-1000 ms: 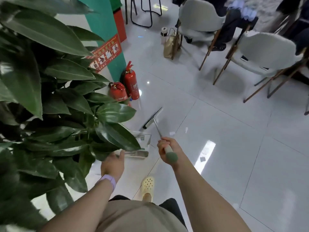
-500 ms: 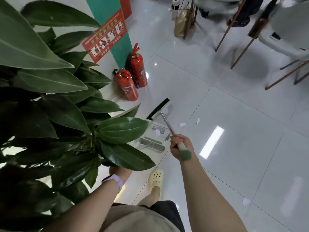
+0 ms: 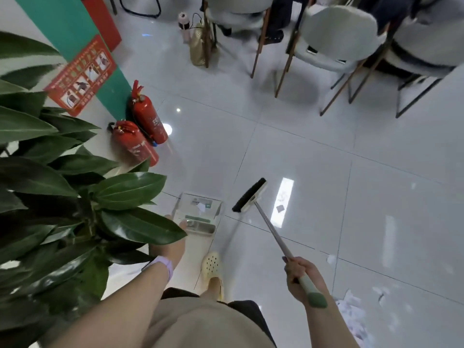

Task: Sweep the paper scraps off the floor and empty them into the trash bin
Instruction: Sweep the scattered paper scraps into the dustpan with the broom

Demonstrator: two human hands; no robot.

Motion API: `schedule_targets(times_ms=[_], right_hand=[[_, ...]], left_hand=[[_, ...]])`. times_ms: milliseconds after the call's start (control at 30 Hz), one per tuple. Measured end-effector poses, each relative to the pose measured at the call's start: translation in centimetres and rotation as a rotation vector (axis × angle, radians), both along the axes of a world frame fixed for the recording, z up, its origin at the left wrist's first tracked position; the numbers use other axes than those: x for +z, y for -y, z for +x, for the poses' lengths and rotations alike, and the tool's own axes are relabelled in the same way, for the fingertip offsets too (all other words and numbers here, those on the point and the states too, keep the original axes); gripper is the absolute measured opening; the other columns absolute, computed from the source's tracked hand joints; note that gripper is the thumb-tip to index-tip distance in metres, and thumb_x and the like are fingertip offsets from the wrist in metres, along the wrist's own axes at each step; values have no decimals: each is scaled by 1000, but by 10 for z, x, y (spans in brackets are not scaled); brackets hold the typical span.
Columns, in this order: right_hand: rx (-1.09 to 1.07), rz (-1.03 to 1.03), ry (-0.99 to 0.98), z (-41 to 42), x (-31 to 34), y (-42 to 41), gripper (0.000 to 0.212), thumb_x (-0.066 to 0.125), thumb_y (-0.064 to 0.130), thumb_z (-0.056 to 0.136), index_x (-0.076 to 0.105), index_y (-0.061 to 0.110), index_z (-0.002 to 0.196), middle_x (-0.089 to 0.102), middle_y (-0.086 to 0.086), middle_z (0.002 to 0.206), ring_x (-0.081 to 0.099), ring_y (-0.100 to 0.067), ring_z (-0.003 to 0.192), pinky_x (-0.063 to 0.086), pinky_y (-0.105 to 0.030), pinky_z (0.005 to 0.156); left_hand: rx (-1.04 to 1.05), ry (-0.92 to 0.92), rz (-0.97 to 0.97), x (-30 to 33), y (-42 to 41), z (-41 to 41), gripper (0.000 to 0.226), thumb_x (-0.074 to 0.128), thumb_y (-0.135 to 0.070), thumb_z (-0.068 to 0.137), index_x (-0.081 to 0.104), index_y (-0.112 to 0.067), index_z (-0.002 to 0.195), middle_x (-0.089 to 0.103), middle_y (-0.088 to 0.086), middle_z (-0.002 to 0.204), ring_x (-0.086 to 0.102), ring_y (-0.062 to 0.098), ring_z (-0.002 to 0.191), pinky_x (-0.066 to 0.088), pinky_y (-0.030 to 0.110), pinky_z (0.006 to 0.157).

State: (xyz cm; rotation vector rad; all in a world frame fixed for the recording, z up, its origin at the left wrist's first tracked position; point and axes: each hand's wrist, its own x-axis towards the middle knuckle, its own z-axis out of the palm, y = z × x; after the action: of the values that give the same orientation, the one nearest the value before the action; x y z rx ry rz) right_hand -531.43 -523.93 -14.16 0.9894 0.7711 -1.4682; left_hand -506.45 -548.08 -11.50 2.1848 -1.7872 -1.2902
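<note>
My right hand (image 3: pixel 300 278) grips the green-tipped end of a broom handle. The broom's black bristle head (image 3: pixel 248 195) is just right of a clear dustpan (image 3: pixel 213 204). One paper scrap (image 3: pixel 201 207) lies inside the pan. My left hand (image 3: pixel 173 247) holds the pan at its rear handle, with its fingers partly hidden behind a leaf. A heap of white paper scraps (image 3: pixel 351 315) lies on the floor at the lower right. Single scraps (image 3: pixel 331 258) lie nearer the broom. No trash bin is in view.
A big leafy plant (image 3: pixel 62 197) fills the left side. Two red fire extinguishers (image 3: pixel 135 144) stand by a green pillar (image 3: pixel 75 33). Chairs (image 3: pixel 336 38) and a bag (image 3: pixel 198 46) stand at the back. My yellow shoe (image 3: pixel 212 270) is on the glossy tile floor.
The broom has swung to the right, so its head has left the dustpan's far edge and now sits beside it. My right hand moved right and down. The dustpan stays in my left hand.
</note>
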Motion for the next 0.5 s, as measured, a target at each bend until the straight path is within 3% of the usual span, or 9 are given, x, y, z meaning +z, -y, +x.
schedule_targets(times_ms=[133, 200, 267, 333, 500], right_hand=[[-62, -20, 7, -2, 19, -76, 82, 85, -23, 27, 47, 8, 93, 37, 5, 51, 39, -6, 32, 38, -14, 32], [-88, 21, 13, -2, 29, -96, 75, 83, -24, 31, 47, 8, 89, 37, 5, 49, 39, -7, 31, 39, -15, 31], [-84, 77, 9, 0, 44, -105, 50, 76, -16, 55, 45, 11, 84, 38, 5, 47, 40, -7, 30, 40, -16, 30], [-53, 155, -23, 3, 57, -104, 23, 55, -1, 80, 40, 16, 79, 38, 5, 45, 40, -8, 29, 39, -16, 30], [2, 190, -136, 10, 74, -87, 25, 44, 1, 91, 35, 17, 73, 37, 2, 43, 38, -8, 28, 37, -17, 28]], left_hand=[[20, -14, -91, 19, -29, -13, 45, 56, -44, 100, 54, -6, 125, 65, 17, 109, 63, 39, 105, 53, 45, 90], [-66, 2, -113, 20, -45, -18, 41, 53, -43, 101, 58, -5, 116, 68, 18, 97, 66, 38, 92, 54, 42, 77], [-152, 4, -141, 22, -61, -18, 41, 50, -44, 102, 55, -9, 122, 72, 19, 103, 68, 41, 95, 55, 42, 78], [-229, 36, -170, 20, -76, -15, 42, 48, -46, 103, 52, -14, 128, 73, 19, 106, 68, 42, 95, 55, 43, 79], [-316, 45, -191, 18, -104, -7, 41, 47, -48, 103, 52, -17, 128, 73, 14, 103, 66, 37, 90, 49, 35, 71]])
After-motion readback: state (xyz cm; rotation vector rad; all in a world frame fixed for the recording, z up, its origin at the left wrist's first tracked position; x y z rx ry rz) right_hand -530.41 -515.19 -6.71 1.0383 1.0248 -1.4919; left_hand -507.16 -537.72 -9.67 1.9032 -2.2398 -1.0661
